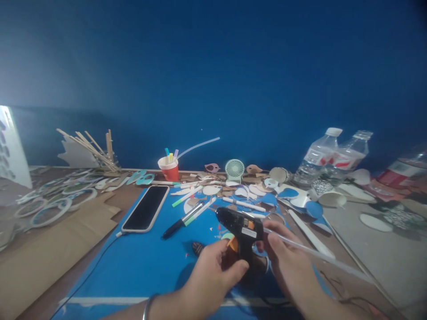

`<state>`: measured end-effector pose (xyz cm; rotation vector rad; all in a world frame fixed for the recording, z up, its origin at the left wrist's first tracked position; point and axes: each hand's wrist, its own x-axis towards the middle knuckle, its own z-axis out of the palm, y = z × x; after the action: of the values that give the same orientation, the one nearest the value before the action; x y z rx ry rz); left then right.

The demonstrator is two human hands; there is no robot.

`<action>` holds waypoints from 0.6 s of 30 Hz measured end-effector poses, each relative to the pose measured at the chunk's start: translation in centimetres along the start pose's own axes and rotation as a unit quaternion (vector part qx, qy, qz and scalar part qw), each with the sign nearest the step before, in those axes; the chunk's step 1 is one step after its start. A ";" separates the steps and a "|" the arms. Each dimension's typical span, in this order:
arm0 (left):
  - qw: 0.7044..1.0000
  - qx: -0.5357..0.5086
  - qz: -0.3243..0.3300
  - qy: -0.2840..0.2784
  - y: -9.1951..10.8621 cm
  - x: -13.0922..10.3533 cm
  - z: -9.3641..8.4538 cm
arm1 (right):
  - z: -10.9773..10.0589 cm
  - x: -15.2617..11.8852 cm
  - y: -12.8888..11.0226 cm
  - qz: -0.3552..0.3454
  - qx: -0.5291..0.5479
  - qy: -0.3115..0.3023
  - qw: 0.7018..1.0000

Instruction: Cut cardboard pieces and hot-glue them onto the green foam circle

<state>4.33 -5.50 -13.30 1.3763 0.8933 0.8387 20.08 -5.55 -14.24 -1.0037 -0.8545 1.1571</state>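
A black glue gun with an orange trigger is held above the blue mat, its nozzle pointing left. My left hand is closed round its handle, the fingers near the trigger and the thumb at the grip. Behind the gun, my right hand pinches a long translucent glue stick, whose front end meets the rear of the gun. Below the gun, partly hidden by it and my hands, lie small round pieces on the mat.
A phone with a cable lies left, beside a black marker. Behind stand a red cup, a small fan and wooden sticks. Bottles stand right. Brown paper covers the left front.
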 end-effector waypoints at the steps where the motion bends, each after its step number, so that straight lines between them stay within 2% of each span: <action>1: 1.000 0.013 0.000 -0.003 0.0 0.0 0.1 | 0.2 -0.4 -0.1 0.022 -0.014 -0.048 0.998; 3: 0.999 0.048 -0.001 -0.022 0.2 -0.1 0.3 | 0.8 -1.1 -0.3 0.081 -0.038 -0.144 0.986; 5: 0.992 0.109 0.002 -0.066 0.9 -0.1 -0.1 | 1.2 -1.7 -0.5 0.123 -0.047 -0.182 0.974; 7: 0.968 0.221 0.012 -0.115 2.2 0.1 -1.3 | 1.4 -1.9 -0.4 0.128 -0.041 -0.158 0.978; 8: 0.944 0.300 0.018 -0.135 3.0 0.3 -2.2 | 1.4 -1.8 -0.3 0.122 -0.028 -0.136 0.983; 10: 0.902 0.411 0.035 -0.126 4.6 0.6 -4.5 | 1.3 -1.6 0.0 0.112 0.014 -0.089 0.990; 13: 0.860 0.499 0.053 -0.093 6.3 0.9 -8.1 | 1.4 -1.2 0.4 0.123 0.075 -0.054 0.988; 15: 0.841 0.529 0.042 -0.103 6.4 0.9 -9.7 | 1.4 -1.2 0.5 0.130 0.074 -0.051 0.987; 18: 0.820 0.554 0.053 -0.133 5.4 0.8 -10.4 | 1.5 -1.3 0.7 0.134 0.035 -0.057 0.989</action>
<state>-4.57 -0.07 -7.85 2.4940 1.1340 0.1000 18.22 -6.52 -14.46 -1.0238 -0.7788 1.4761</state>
